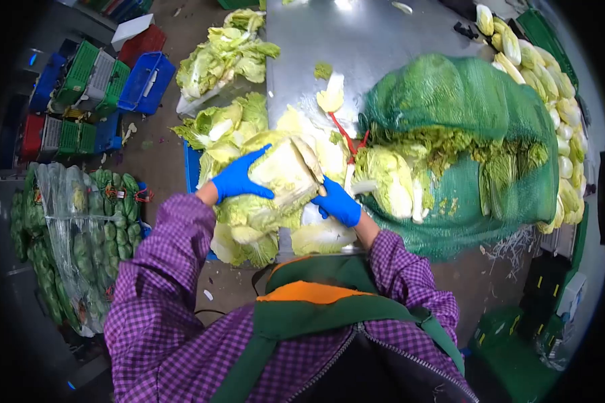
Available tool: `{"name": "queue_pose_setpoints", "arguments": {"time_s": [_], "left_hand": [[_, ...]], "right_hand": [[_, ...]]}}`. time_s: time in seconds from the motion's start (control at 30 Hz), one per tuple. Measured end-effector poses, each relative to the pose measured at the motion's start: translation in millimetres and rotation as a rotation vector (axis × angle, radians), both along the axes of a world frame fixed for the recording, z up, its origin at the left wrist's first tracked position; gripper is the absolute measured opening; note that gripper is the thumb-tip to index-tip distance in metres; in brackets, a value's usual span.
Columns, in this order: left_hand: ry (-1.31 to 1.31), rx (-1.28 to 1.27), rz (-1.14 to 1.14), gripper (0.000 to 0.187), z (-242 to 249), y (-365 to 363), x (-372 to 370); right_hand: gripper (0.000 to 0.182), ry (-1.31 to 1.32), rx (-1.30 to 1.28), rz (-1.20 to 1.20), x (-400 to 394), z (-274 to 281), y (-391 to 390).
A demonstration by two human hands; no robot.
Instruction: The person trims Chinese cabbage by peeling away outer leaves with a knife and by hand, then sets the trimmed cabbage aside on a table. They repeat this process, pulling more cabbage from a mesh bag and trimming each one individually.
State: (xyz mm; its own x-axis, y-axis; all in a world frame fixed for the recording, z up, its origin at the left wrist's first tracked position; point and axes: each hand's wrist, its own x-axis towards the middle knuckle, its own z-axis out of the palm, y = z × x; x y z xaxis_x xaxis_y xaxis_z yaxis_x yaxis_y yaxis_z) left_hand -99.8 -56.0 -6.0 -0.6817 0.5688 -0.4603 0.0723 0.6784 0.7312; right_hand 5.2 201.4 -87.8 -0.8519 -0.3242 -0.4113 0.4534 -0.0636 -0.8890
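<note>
A napa cabbage (282,164) lies on its side among loose leaves at the left edge of the metal table. My left hand (243,178), in a blue glove, grips it from the left with the thumb spread from the fingers. On the cabbage's right side, my right hand (339,203), also gloved, is closed around the handle of a knife (308,160). The blade lies against the cabbage's cut end, and part of it is hard to make out. Trimmed leaves (323,238) lie under and beside the cabbage.
A green mesh sack (450,94) with cabbages lies open on the metal table (296,40). Red cord (346,134) lies near its mouth. Trimmed cabbages (548,80) are piled far right. Leaf heaps (225,57), crates (148,82) and wrapped green vegetables (81,235) stand left.
</note>
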Motion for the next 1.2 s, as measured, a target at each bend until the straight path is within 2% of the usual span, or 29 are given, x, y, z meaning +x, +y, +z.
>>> {"name": "queue_pose_setpoints", "arguments": {"time_s": [0.07,0.1,0.13,0.2,0.23,0.3,0.33,0.37,0.47,0.5,0.53,0.57,0.67,0.7,0.73,0.77,0.8,0.83,0.87,0.93,0.97,1.0,1.03,1.07,1.13,1.17,1.2], "left_hand": [[0.014,0.14,0.094,0.113,8,-3,14],[0.02,0.204,0.135,0.106,12,-5,22],[0.029,0.208,0.157,0.106,16,-8,29],[-0.034,0.435,0.343,0.094,25,-10,40],[0.068,0.581,0.337,0.085,37,-3,40],[0.126,0.651,0.439,0.085,38,13,45],[0.187,0.716,0.505,0.086,37,21,43],[0.143,0.74,0.549,0.088,36,26,44],[0.091,0.862,0.553,0.091,9,38,50],[0.17,0.815,0.562,0.096,9,43,54],[0.166,0.82,0.568,0.096,10,46,53],[0.142,0.814,0.584,0.098,11,47,58],[0.089,0.806,0.657,0.1,15,50,68],[0.135,0.743,0.663,0.099,7,50,74],[0.18,0.679,0.67,0.098,2,51,80],[0.174,0.699,0.639,0.095,3,51,83],[0.176,0.699,0.64,0.095,2,51,85],[0.184,0.677,0.629,0.094,2,49,88],[0.193,0.654,0.619,0.093,2,47,92],[0.199,0.665,0.654,0.09,7,42,86],[0.117,0.72,0.691,0.088,8,41,84],[0.035,0.78,0.729,0.087,9,40,82],[0.023,0.799,0.739,0.084,10,41,78],[0.021,0.803,0.749,0.084,14,42,74],[0.009,0.778,0.693,0.082,20,46,66],[0.003,0.78,0.68,0.082,19,46,65],[-0.006,0.787,0.685,0.082,18,45,66]], "right_hand": [[0.056,-0.049,-0.022,0.027,-13,29,4],[0.058,-0.049,-0.044,0.036,-18,47,9],[0.06,-0.049,-0.064,0.051,-23,69,13],[0.066,0.025,0.105,0.111,-39,123,19],[0.071,0.04,0.192,0.167,-45,145,21],[0.074,0.178,0.366,0.225,-49,169,26],[0.075,0.285,0.445,0.238,-53,173,29],[0.075,0.295,0.458,0.25,-54,168,32],[0.075,0.361,0.464,0.26,-52,155,38],[0.075,0.286,0.473,0.281,-51,164,40],[0.075,0.208,0.48,0.3,-51,168,42],[0.075,0.251,0.455,0.317,-51,163,47],[0.072,0.007,0.407,0.37,-79,188,51],[0.071,0.071,0.436,0.363,-90,190,50],[0.069,0.088,0.428,0.345,-106,169,54],[0.064,0.12,0.467,0.33,-124,160,53],[0.056,0.143,0.524,0.288,-142,144,54],[0.043,0.307,0.757,0.242,-163,121,54],[0.036,0.352,1.017,0.299,-182,107,54],[0.043,0.328,1.138,0.367,-169,117,41],[0.053,0.37,0.978,0.227,-154,108,39],[0.053,0.293,0.875,0.225,-137,123,33],[0.056,-0.051,0.591,0.229,-115,184,15],[0.057,-0.011,0.486,0.175,-100,190,10],[0.057,0.382,0.517,0.143,-91,150,6],[0.053,0.104,0.407,0.127,-97,140,13],[0.046,0.049,0.409,0.076,-107,123,22]]}}
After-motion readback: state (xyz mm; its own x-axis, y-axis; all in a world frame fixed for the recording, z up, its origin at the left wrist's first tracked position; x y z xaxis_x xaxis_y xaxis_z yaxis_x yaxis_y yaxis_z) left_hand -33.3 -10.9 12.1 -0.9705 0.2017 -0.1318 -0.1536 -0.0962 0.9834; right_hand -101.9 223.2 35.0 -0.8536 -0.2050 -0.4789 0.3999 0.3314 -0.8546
